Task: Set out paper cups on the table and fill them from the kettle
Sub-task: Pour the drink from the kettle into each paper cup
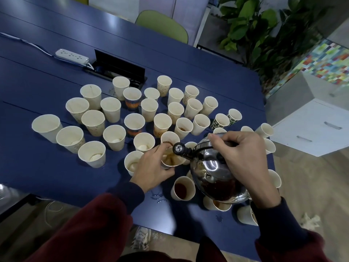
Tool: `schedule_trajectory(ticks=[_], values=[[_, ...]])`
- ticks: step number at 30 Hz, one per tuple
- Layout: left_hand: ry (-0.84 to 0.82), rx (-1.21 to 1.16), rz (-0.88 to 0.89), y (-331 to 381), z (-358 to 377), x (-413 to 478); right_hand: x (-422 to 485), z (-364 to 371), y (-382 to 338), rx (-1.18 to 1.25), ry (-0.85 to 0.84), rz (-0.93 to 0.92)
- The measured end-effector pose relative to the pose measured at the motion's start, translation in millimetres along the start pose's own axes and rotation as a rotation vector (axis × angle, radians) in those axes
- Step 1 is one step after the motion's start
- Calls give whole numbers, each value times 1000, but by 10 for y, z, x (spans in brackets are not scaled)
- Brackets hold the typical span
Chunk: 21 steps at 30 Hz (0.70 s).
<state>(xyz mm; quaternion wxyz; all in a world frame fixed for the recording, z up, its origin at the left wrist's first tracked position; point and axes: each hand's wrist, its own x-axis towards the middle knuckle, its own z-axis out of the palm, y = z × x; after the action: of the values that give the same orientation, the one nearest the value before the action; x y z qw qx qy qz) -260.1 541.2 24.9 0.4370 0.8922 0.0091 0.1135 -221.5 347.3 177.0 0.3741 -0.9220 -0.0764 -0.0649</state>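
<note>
Several pale paper cups stand spread over the blue table (pixel 37 87). My left hand (pixel 153 167) grips one paper cup (pixel 172 157) near the table's front, and brown liquid sits in it. My right hand (pixel 243 157) holds the handle of a shiny steel kettle (pixel 213 173), tilted so its spout (pixel 178 148) hangs over that cup's rim. A cup with dark liquid (pixel 182 188) stands just in front of the kettle. Other filled cups (pixel 220 205) lie partly hidden under the kettle.
A white power strip (pixel 71 56) with its cable and an open black cable hatch (pixel 120 68) lie at the table's back. A green chair (pixel 164 25), plants (pixel 260 31) and a white cabinet (pixel 311 127) surround the table. Drops of water (pixel 157 195) mark the front edge.
</note>
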Motion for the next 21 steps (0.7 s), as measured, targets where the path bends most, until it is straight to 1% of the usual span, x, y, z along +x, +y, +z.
schedule_trajectory(ticks=[9, 13, 18, 21], values=[[25, 21, -3, 8, 10, -21, -14, -26, 19, -5, 19, -29], [11, 17, -21, 6, 28, -21, -14, -19, 64, 16, 12, -36], [3, 19, -14, -40, 71, -14, -28, -7, 105, 76, -5, 8], [-13, 49, -10, -81, 114, 1, -22, -2, 134, 140, 16, 52]])
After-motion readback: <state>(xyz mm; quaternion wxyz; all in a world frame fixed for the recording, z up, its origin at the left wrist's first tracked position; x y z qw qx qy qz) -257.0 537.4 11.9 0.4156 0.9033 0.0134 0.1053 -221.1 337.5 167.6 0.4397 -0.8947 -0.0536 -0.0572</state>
